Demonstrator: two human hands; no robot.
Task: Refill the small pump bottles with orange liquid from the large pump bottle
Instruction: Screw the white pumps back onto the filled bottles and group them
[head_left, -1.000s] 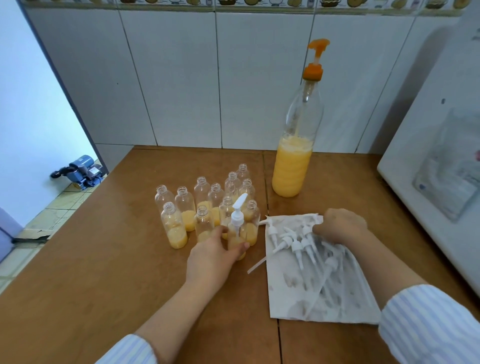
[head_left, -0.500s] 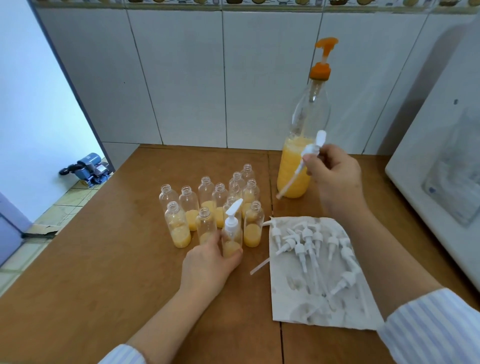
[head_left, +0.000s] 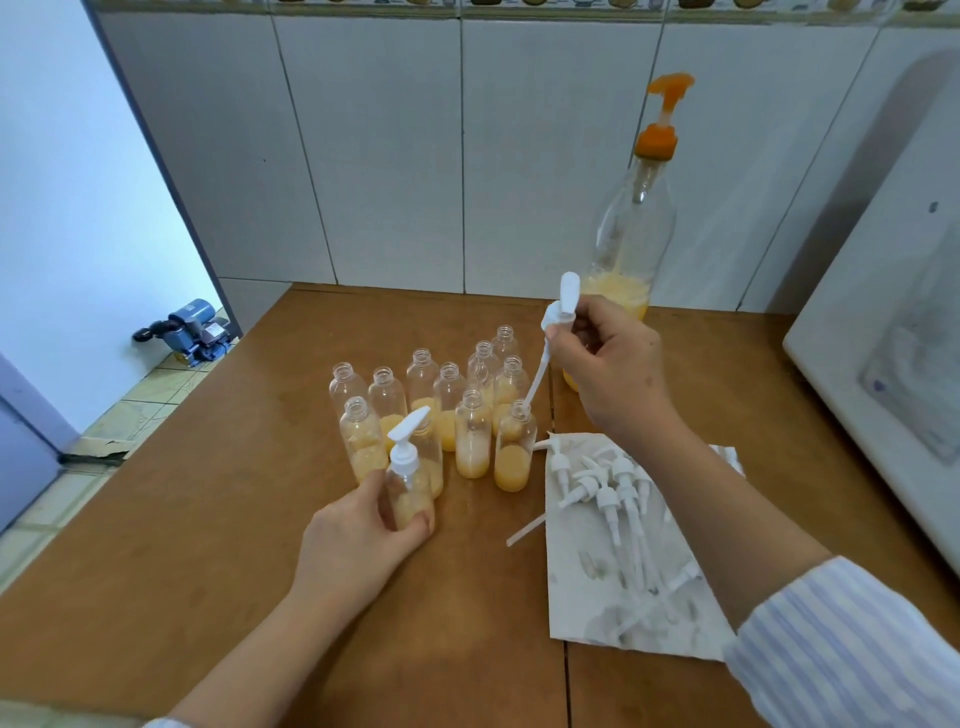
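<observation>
- Pinching a white pump head (head_left: 558, 312) by its collar, the right hand (head_left: 608, 369) holds it above the cluster of small bottles (head_left: 447, 410), its thin dip tube slanting down to the mouth of the nearest-right open bottle (head_left: 514, 452) — the tip looks just at the rim; whether it is inside I cannot tell.
- The left hand (head_left: 363, 535) has fingers and thumb curled round a capped small bottle (head_left: 408, 493) at the near edge of the cluster, low on its body, with its pump already fitted.
- The small bottles stand mid-table, close together, each partly filled with orange liquid; the large pump bottle (head_left: 631, 244) stands far right against the tiled wall, partly hidden by the right hand.
- Spare pump heads (head_left: 605, 488) lie in a heap on a paper towel (head_left: 597, 597), right of the cluster.
- Handling, as I judge it: the small bottles are light, thin clear plastic — easy to tip, so each wants a grip round the lower body while its pump goes in.
- The pump head is light and rigid at the collar, but its tube seems slender and bendy; holding at the collar gives the best aim.
- Wet rims may be slippery, and a nudge to one bottle could topple its neighbours.
</observation>
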